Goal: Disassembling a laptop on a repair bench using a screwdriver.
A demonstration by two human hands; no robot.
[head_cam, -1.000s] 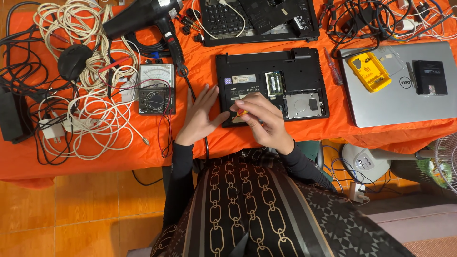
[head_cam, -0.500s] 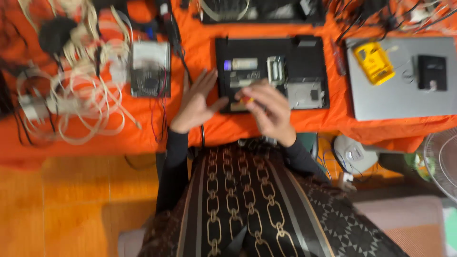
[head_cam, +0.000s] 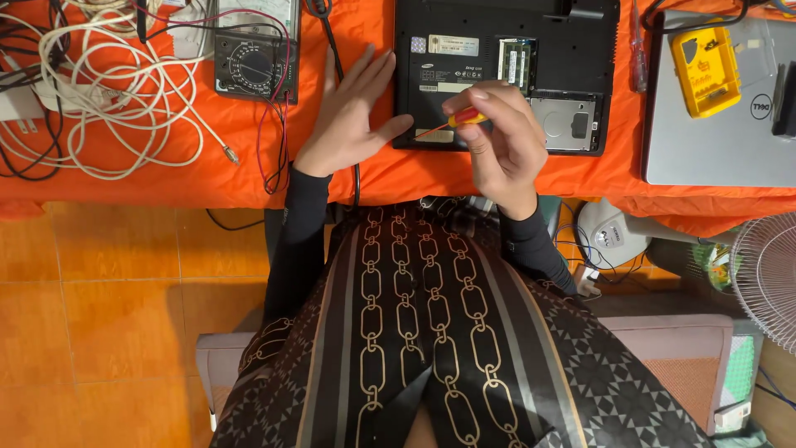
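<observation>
Orange cloth [head_cam: 249, 158] covers the table above tiled floor [head_cam: 108, 315]; right hand [head_cam: 502, 145] grips screwdriver [head_cam: 460, 120].

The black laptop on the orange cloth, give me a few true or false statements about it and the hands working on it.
1. The right hand holds a small screwdriver with a red and yellow handle. True.
2. The left hand grips the meter. False: it lies flat and open, its thumb at the black laptop, and the meter sits apart beyond it.
3. The black laptop lies underside up with covers off. True: memory sticks and a silver drive show in open bays.
4. The yellow case rests on the black laptop. False: it rests on the silver laptop beside it.
5. The tablecloth is blue. False: it is orange.
</observation>
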